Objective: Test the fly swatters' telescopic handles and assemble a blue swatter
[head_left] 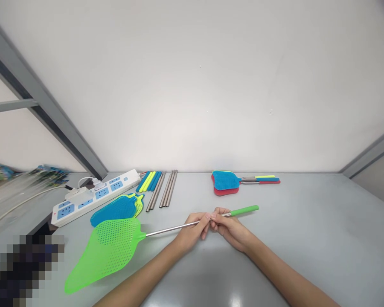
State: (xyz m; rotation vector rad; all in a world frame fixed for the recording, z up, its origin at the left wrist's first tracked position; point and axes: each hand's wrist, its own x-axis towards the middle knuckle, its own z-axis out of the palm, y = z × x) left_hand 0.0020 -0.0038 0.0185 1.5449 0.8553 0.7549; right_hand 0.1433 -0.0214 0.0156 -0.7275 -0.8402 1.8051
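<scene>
A fly swatter (pixel 118 245) with a green mesh head, a thin metal rod and a green grip (pixel 245 210) is held above the table, its head to the left. My left hand (pixel 196 226) pinches the rod near its middle. Right beside it, my right hand (pixel 225 224) is closed round the rod just left of the green grip. The thumbs of both hands nearly meet. Behind the green head, partly covered by it, lie blue and yellow swatter heads (pixel 113 209).
A white power strip (pixel 99 197) with plugs stands at the left. Near the wall lie blue and yellow grips (pixel 149 181) and several metal rods (pixel 169 189). Assembled swatters (pixel 225 180) in blue, red and yellow are stacked at the back, right of centre.
</scene>
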